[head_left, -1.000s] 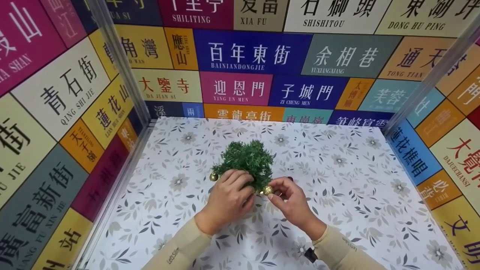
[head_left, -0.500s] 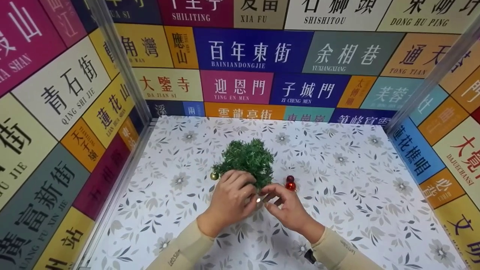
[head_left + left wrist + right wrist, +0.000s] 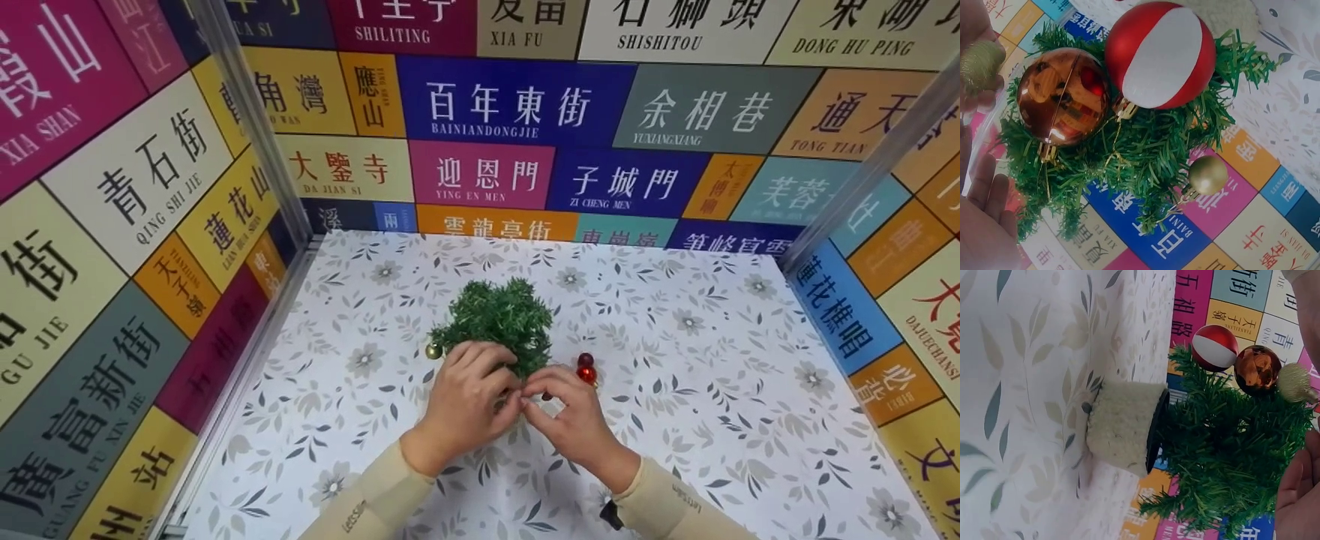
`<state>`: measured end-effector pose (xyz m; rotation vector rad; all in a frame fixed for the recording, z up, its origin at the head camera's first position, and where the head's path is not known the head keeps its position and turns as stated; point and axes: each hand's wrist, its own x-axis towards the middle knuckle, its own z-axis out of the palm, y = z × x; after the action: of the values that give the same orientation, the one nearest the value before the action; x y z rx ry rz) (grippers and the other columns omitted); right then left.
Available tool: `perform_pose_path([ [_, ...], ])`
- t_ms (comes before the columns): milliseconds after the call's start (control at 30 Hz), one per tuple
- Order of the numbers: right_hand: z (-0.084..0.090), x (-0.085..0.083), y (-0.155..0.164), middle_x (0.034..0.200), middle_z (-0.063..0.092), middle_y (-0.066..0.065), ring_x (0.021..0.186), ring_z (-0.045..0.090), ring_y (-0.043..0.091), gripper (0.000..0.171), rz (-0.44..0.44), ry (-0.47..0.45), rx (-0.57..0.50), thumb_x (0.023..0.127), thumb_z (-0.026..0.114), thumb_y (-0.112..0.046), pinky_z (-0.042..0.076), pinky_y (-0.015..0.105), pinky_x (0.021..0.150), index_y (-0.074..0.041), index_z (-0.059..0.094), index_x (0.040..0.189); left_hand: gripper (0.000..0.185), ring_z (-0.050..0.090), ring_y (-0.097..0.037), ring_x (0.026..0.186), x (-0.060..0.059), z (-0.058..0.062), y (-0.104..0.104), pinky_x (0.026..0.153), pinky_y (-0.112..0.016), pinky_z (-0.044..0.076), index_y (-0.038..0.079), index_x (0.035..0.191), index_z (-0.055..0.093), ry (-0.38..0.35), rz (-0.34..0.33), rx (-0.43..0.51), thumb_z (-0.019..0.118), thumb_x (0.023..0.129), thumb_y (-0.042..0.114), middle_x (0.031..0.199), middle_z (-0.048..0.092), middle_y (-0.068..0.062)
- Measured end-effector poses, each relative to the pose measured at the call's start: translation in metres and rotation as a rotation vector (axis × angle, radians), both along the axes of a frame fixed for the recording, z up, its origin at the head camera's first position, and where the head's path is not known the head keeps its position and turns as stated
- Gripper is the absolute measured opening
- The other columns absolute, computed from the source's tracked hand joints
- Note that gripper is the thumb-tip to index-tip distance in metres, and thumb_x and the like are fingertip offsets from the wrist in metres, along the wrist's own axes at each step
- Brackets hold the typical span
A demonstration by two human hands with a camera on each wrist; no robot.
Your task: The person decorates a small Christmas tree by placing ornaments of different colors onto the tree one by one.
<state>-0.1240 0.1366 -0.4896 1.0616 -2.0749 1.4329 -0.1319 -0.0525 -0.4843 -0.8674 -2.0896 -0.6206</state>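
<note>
A small green artificial tree stands in a pale, fuzzy pot mid-bench. Its near side bears a red-and-white bauble and a copper bauble; a glittery gold bauble is just beside them. There the left hand and right hand meet, fingertips narrowed together; I cannot tell what they pinch. Handling this well probably means steadying one twig and easing any loop over gently. Red baubles lie to the right.

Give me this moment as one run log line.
left grip, right grip: close together at tree; glitter ball: beside grips, hold unclear; on tree: striped ball, copper ball, smooth gold ball; red balls: on table
</note>
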Motion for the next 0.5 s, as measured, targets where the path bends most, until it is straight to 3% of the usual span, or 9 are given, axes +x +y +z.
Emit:
perform_pose_path([
  [267,-0.0006,-0.0035,-0.0026,0.095,0.066,0.007,0.080,0.059,0.024,0.020,0.030,-0.024,-0.025,0.081,0.072,0.012,0.047,0.037,0.061,-0.006,0.069,0.090,0.011,0.060,-0.021,0.102,-0.0001,-0.0009,-0.0015,0.098,-0.038,0.041,0.019,0.077,0.068,-0.011,0.005,0.002,0.065,0.087,0.020,0.106,0.066,-0.001],
  [500,-0.0081,-0.0084,-0.0025,0.093,0.066,0.006,0.077,0.059,0.023,0.018,0.023,0.001,-0.036,0.081,0.074,0.010,0.047,0.039,0.058,-0.006,0.069,0.089,0.005,0.060,-0.022,0.102,-0.0004,0.0014,-0.0005,0.097,-0.039,0.042,0.019,0.078,0.070,-0.016,0.004,-0.004,0.070,0.082,0.020,0.106,0.067,-0.002],
])
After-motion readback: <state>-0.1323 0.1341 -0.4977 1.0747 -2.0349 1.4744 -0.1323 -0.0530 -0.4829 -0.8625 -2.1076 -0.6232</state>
